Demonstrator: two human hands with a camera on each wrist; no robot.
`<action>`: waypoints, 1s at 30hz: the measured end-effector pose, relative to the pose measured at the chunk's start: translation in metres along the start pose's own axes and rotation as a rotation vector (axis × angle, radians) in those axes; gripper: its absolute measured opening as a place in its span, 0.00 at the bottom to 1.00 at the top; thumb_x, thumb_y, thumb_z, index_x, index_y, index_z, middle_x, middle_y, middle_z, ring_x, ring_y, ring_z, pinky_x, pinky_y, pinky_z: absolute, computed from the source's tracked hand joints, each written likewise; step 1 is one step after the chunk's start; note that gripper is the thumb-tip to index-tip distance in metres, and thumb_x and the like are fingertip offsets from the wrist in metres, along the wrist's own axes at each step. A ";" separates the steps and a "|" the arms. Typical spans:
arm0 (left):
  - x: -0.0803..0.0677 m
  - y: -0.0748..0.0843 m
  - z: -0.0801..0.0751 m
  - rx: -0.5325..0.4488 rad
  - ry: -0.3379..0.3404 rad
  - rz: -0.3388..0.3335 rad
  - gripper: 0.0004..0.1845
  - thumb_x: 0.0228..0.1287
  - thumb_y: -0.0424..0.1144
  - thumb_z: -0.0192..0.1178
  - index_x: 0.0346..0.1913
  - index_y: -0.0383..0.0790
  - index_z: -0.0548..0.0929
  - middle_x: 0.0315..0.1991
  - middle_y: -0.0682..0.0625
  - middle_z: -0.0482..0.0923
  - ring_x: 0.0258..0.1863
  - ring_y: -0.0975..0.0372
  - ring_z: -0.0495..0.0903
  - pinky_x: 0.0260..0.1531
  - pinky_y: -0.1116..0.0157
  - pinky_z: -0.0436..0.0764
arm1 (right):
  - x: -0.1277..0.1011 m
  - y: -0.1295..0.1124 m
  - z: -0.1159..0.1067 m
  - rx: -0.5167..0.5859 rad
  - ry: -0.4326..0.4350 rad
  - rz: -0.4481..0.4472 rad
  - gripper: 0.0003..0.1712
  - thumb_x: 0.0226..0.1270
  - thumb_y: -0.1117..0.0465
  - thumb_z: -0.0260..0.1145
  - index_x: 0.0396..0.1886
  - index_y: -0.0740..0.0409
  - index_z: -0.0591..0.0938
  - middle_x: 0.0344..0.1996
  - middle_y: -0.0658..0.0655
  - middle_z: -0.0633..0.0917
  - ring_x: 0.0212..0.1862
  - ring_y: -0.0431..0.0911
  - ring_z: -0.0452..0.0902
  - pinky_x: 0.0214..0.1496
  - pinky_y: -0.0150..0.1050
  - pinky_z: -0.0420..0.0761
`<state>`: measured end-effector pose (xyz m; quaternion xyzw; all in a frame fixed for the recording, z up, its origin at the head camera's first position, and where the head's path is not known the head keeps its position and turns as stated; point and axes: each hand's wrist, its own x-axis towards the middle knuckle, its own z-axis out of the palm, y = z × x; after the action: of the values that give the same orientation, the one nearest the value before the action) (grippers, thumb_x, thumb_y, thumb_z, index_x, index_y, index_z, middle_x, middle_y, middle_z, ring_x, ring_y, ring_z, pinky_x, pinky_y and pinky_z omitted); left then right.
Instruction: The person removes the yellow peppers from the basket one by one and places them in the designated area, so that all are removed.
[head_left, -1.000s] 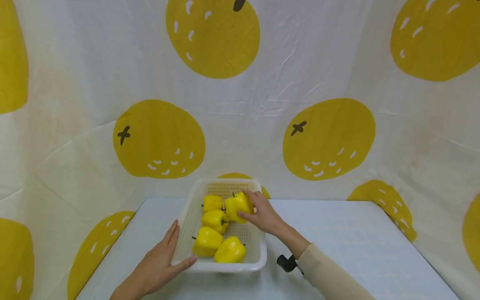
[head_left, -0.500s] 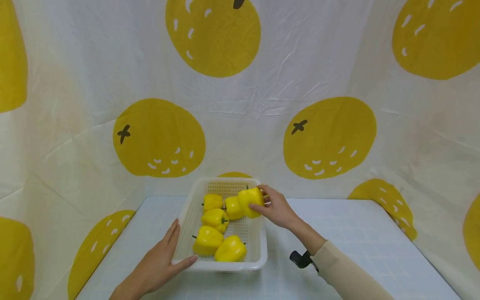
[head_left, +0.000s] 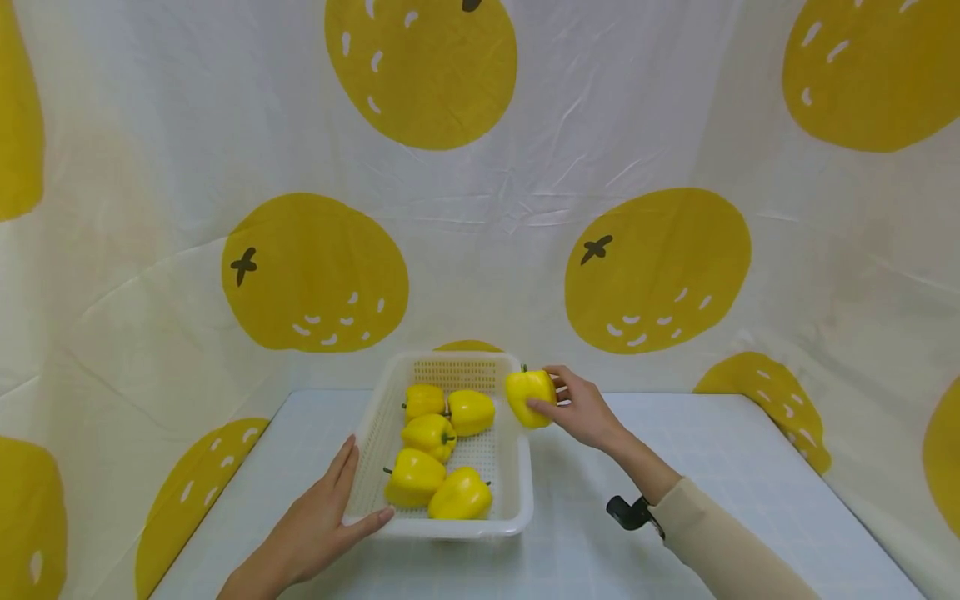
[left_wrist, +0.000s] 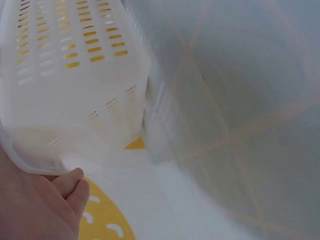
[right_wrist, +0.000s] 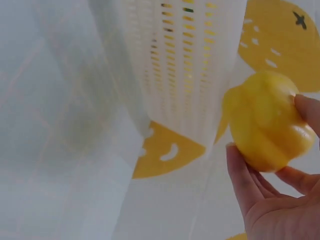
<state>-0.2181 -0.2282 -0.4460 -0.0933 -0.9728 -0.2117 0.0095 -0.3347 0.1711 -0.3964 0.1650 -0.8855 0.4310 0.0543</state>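
Here the right hand [head_left: 581,408] curls its grip round one yellow pepper [head_left: 529,397], held in the air just outside the white basket's [head_left: 517,475] right rim, while the left hand [head_left: 318,521], fingers straight, braces the near-left corner to steady it on the worktop [head_left: 675,450], five peppers [head_left: 438,454] inside

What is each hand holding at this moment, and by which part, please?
The right hand grips a yellow pepper around its body. The left hand holds nothing; it rests against the white basket's near corner.
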 end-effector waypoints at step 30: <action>0.001 0.003 0.002 -0.032 -0.023 -0.071 0.68 0.57 0.80 0.55 0.82 0.33 0.42 0.83 0.37 0.38 0.71 0.40 0.66 0.63 0.36 0.71 | 0.010 0.109 0.008 0.020 -0.015 0.285 0.44 0.73 0.39 0.64 0.75 0.65 0.66 0.62 0.70 0.77 0.61 0.60 0.75 0.62 0.57 0.78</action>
<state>-0.2190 -0.2246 -0.4468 -0.0613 -0.9721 -0.2263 -0.0105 -0.3805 0.2252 -0.4807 0.0414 -0.8960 0.4417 -0.0158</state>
